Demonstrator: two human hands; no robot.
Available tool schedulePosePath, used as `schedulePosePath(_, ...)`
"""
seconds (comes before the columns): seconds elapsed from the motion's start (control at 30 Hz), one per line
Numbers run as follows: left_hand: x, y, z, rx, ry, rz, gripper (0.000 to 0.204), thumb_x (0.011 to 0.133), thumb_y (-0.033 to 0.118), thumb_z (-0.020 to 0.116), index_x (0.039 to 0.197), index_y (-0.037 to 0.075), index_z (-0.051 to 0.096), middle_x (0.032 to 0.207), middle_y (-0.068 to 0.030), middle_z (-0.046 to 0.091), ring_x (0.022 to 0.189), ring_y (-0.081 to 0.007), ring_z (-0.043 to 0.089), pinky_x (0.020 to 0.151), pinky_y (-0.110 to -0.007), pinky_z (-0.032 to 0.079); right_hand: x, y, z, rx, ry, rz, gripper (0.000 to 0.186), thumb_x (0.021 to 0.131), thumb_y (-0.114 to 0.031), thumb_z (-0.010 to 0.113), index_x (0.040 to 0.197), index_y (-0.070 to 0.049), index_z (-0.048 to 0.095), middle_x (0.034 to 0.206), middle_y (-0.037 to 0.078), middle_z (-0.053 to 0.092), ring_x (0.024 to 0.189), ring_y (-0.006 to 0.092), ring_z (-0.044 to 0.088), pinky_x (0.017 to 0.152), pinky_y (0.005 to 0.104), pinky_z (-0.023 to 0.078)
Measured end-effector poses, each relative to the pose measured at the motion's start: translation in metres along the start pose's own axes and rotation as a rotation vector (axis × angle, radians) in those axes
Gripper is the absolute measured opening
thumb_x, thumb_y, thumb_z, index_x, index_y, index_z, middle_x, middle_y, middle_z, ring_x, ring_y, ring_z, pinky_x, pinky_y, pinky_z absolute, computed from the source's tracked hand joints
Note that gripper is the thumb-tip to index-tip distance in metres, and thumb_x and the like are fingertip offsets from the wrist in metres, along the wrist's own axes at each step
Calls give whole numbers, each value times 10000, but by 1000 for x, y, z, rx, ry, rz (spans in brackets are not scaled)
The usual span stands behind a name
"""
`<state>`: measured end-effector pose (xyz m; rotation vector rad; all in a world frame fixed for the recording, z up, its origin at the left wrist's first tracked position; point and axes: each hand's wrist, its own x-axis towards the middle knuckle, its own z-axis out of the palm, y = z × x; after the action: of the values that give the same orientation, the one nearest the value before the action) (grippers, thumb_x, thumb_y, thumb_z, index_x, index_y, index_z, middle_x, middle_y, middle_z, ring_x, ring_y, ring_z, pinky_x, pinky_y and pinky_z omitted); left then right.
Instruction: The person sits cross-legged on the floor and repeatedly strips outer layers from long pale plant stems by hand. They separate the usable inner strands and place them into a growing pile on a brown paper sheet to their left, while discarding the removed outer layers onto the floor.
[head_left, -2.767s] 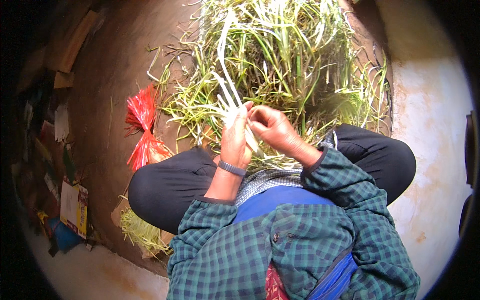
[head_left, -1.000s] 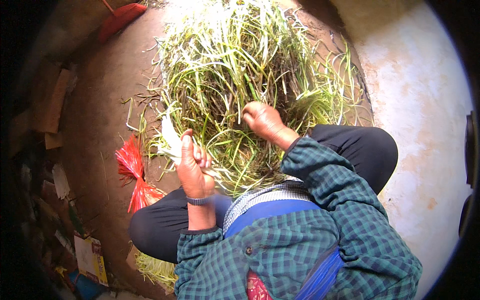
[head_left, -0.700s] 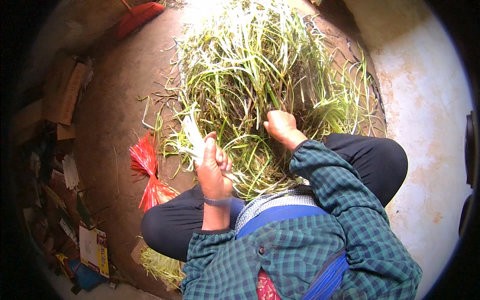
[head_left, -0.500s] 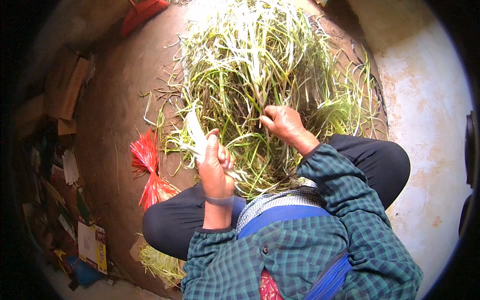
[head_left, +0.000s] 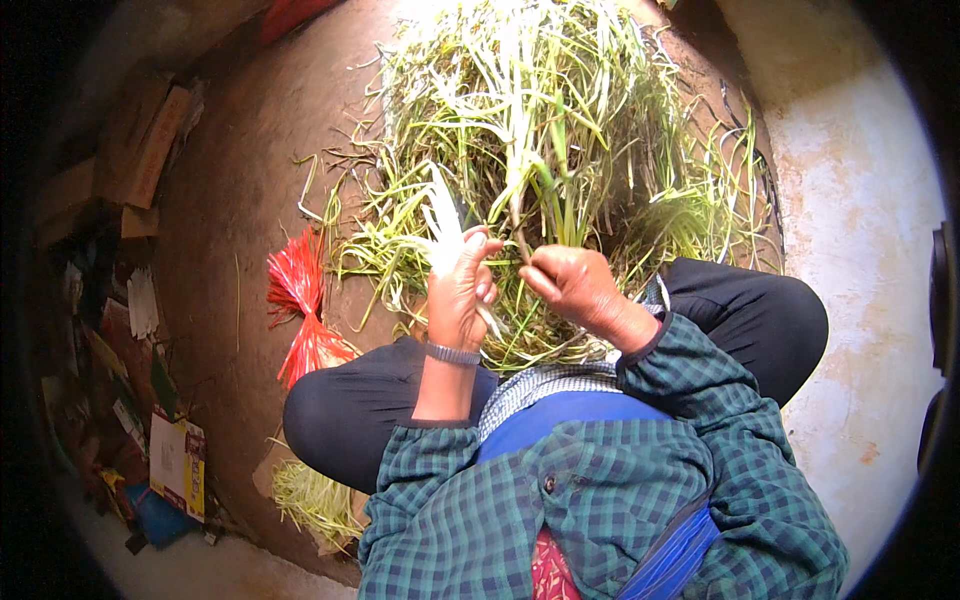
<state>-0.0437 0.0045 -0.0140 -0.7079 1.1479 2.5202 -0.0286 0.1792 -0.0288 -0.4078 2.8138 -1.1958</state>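
A large heap of long, thin green stalks with leafy tops (head_left: 600,120), seemingly chives or a similar leafy vegetable, lies in front of me between my bent knees. My left hand (head_left: 460,300) is closed round a small bunch of pale, whitish stalks (head_left: 441,215), their ends pointing up and away. Beside it, my right hand (head_left: 582,288) pinches the brownish lower end of a green stalk (head_left: 517,205) whose leaves reach up over the heap. The two hands are close together but apart, over the near edge of the heap.
A tied bundle of red plastic strips (head_left: 297,275) lies on the brown floor left of the heap. Near my left knee is a smaller pile of pale stalks (head_left: 315,497). Cardboard and scraps (head_left: 150,160) line the far left; a pale wall (head_left: 840,200) rises at the right.
My right hand has drawn back toward me with a stalk pulled part way from the heap. My left hand has moved up and right, bringing the pale bunch nearer to it.
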Motion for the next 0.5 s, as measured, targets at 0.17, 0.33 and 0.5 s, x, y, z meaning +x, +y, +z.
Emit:
schedulePosePath(0.17, 7, -6, -3, 74, -82, -100, 312, 919, 141, 629, 1184, -1, 544, 1020, -113, 671, 483, -18, 380, 424, -165, 327, -19, -17, 4, -48, -135, -108, 229, 876, -286, 609, 779, -84, 561, 737, 101, 607, 680, 330, 628, 561, 433, 501)
schedulePosePath(0.33, 5, -9, -2, 83, -104, -103, 287, 878, 118, 677, 1123, 34, 555, 824, -33, 653, 457, -18, 405, 401, -171, 315, -17, -7, 1, -8, -242, -127, 197, 861, -251, 636, 908, -64, 596, 859, 119, 604, 753, 354, 626, 632, 437, 505)
schedulePosePath(0.5, 0, -2, 3, 73, -105, -46, 184, 908, 140, 650, 1047, 74, 550, 788, -11, 617, 453, -11, 368, 414, -161, 316, 3, 32, -12, 291, -321, -173, 440, 830, -317, 671, 1166, -44, 592, 1182, 151, 595, 1098, 312, 583, 944, 391, 464)
